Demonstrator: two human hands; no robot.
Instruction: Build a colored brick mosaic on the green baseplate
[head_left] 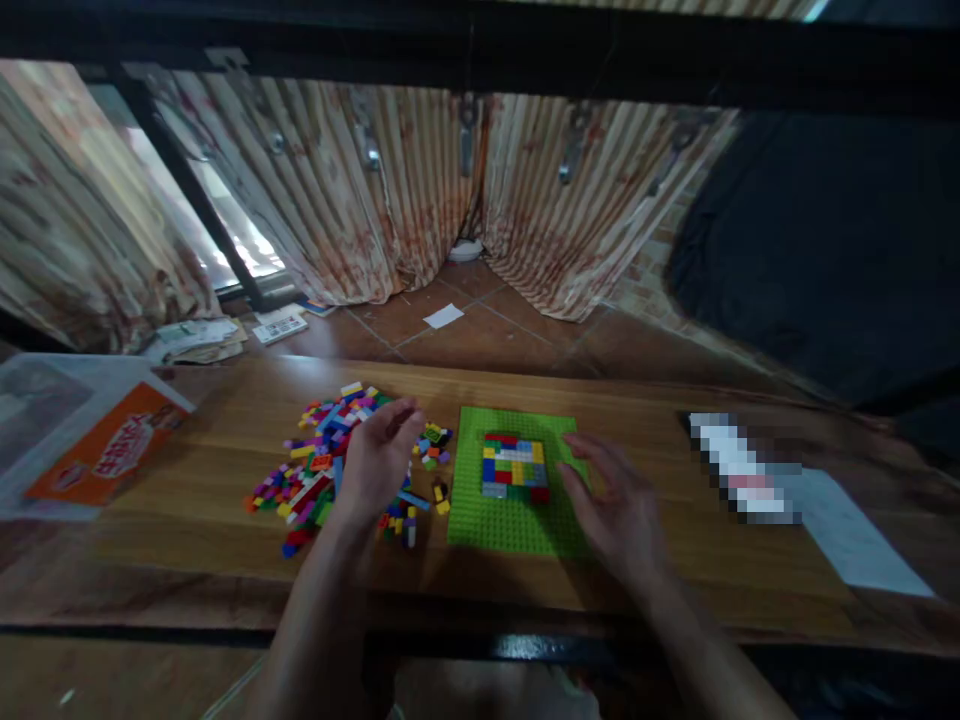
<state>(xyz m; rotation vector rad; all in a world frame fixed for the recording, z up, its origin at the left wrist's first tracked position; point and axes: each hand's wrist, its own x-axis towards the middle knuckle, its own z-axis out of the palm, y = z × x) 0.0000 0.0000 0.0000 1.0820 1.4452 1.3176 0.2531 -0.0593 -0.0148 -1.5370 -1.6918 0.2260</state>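
My left hand [375, 462] hovers over the right side of a large heap of loose toy bricks [330, 425] in many colours. Its fingers are curled toward the thumb, and whatever may be between them is hidden. A green baseplate [472, 530] lies to the right of the heap. On its middle sits a roughly square patch of joined toy bricks [514, 467] in red, yellow, blue, white, green and grey. Over the plate's right edge is my right hand [615, 505], thumb and fingers apart, with nothing visible between them.
A clear plastic box [45, 400] with an orange label stands at the table's left end. Small bricks [440, 495] lie between heap and plate. To the right are a pixelated, blurred-out object [742, 470] and a white sheet [862, 535]. Curtains [420, 200] hang beyond the wooden table [225, 390].
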